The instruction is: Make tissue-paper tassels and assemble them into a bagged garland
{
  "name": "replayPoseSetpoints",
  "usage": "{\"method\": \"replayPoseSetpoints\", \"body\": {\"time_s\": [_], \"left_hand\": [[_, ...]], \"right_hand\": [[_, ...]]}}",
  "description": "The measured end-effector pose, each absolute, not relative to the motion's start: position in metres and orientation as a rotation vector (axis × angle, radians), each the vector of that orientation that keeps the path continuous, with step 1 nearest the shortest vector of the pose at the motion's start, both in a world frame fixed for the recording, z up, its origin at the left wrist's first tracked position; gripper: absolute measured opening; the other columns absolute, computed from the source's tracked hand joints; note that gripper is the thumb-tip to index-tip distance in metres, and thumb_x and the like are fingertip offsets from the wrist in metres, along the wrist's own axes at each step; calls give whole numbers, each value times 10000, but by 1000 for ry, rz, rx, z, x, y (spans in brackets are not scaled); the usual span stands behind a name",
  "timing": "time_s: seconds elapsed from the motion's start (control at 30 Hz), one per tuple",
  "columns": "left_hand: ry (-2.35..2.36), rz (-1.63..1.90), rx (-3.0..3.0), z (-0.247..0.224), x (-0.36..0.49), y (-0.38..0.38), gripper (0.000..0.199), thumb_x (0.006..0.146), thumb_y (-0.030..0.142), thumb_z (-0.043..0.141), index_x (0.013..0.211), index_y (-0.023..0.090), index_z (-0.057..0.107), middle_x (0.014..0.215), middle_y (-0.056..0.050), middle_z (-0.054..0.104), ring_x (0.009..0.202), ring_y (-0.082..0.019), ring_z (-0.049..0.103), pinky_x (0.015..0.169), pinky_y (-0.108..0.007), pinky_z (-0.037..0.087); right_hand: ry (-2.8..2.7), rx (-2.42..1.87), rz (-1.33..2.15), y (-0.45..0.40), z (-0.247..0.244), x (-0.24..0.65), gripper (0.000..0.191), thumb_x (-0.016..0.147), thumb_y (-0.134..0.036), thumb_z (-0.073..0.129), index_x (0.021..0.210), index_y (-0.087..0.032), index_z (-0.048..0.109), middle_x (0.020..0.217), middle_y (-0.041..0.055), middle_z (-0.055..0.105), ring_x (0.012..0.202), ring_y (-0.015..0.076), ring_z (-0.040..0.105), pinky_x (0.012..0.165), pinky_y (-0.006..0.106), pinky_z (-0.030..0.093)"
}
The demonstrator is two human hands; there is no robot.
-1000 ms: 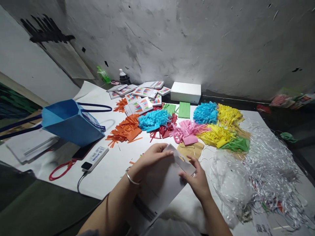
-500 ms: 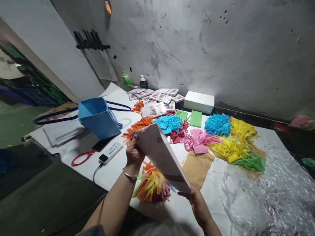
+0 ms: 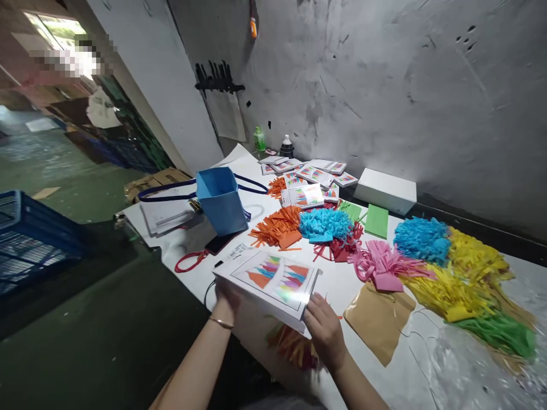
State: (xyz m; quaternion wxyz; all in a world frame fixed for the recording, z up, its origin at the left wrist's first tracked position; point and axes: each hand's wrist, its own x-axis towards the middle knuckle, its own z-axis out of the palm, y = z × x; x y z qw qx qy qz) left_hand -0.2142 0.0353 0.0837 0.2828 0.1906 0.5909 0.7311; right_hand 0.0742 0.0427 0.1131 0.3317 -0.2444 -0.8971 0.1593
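A flat white box point(image 3: 265, 285), printed with colourful tassels, is held between my two hands above the table's front edge. My left hand point(image 3: 226, 303) grips its left end from below, fingers mostly hidden behind it. On the right end, my right hand point(image 3: 325, 329) has its fingers wrapped round the edge. Partly covered by the box, a multicoloured paper tassel bunch point(image 3: 294, 346) lies beneath. Just beyond are orange tassels point(image 3: 280, 226) and light blue tassels point(image 3: 325, 223). A brown paper sheet point(image 3: 378, 324) lies right of my right hand.
A blue bag point(image 3: 221, 205) stands at the left near a phone point(image 3: 220, 244) and a red cord point(image 3: 188, 263). Several printed boxes point(image 3: 302, 195) and a long white box point(image 3: 386, 192) sit by the wall. Pink tassels point(image 3: 387, 265), yellow tassels point(image 3: 453, 293) and clear plastic point(image 3: 474, 370) cover the right.
The box has been turned from a steep tilt, plain side showing, to lie flatter with its printed face up. My view has swung left, bringing a blue crate into sight.
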Motion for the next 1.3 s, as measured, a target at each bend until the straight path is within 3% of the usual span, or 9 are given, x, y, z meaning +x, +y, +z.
{"method": "replayPoseSetpoints", "body": {"time_s": [0.07, 0.13, 0.23, 0.43, 0.6, 0.77, 0.9, 1.1, 1.3], "left_hand": [[1760, 2026, 381, 76, -224, 20, 502, 848, 667, 287, 1037, 252, 497, 1042, -79, 575, 1057, -268, 565, 815, -426, 486], [1916, 2018, 411, 70, -220, 8, 521, 809, 622, 463, 1163, 240, 453, 1204, -93, 523, 1203, -270, 477, 975, -446, 411], [2140, 1577, 1096, 59, -186, 1, 634, 772, 504, 611, 1286, 179, 429, 1390, -160, 421, 1334, -297, 350, 1115, -472, 269], [2299, 618, 1878, 37, -104, 20, 674, 780, 225, 592, 1420, 212, 381, 1546, -151, 250, 1435, -347, 143, 1141, -589, 91], [2341, 430, 1857, 21, -106, 33, 808, 662, -20, 484, 1426, 226, 389, 1551, -117, 254, 1442, -312, 136, 1153, -571, 66], [2259, 458, 1848, 14, -111, 31, 800, 633, -54, 438, 1388, 210, 441, 1530, -101, 315, 1434, -275, 193, 1168, -534, 106], [2243, 469, 1810, 18, -106, 31, 777, 639, -62, 424, 1370, 195, 456, 1507, -104, 360, 1422, -276, 234, 1163, -542, 111], [2160, 563, 1765, 28, -111, 31, 759, 645, -47, 425, 1370, 176, 434, 1483, -118, 390, 1416, -262, 248, 1161, -534, 123], [2082, 726, 1681, 42, -114, 34, 768, 621, -34, 425, 1362, 166, 440, 1447, -121, 428, 1397, -260, 287, 1166, -520, 119]], "right_hand": [[-2418, -648, 324, 59, 88, 58, 305, 944, -115, 399, 1074, -232, 648, 1120, 70, 680, 1206, 205, 538, 1085, 493, 379], [-2481, -651, 311, 69, 62, 45, 274, 915, -97, 454, 1042, -233, 654, 1138, 59, 677, 1229, 209, 521, 1089, 507, 365], [-2466, -821, 312, 65, 28, 35, 344, 849, -58, 476, 1110, -211, 638, 1273, 110, 606, 1290, 270, 459, 1052, 573, 364], [-2338, -1363, 392, 19, -15, 48, 706, 752, -293, 636, 1414, -239, 396, 1508, 148, 318, 1381, 411, 259, 1060, 685, 205], [-2328, -1480, 350, 15, -24, 69, 826, 640, -151, 658, 1401, -348, 406, 1534, 91, 260, 1385, 443, 216, 1055, 716, 77], [-2251, -1530, 344, 17, -32, 82, 831, 667, -145, 613, 1427, -369, 360, 1564, 65, 170, 1369, 456, 250, 1010, 714, 231], [-2175, -1443, 506, 25, -32, 96, 756, 714, -33, 476, 1392, -363, 428, 1463, 64, 421, 1276, 343, 469, 979, 530, 444], [-2240, -1064, 665, 31, 15, 106, 641, 824, -82, 487, 1411, -326, 399, 1514, 62, 335, 1359, 246, 369, 1046, 422, 422], [-2672, -882, 486, 31, 11, 99, 441, 836, -57, 552, 1220, -264, 618, 1306, 108, 590, 1208, 264, 551, 959, 404, 499]]}}
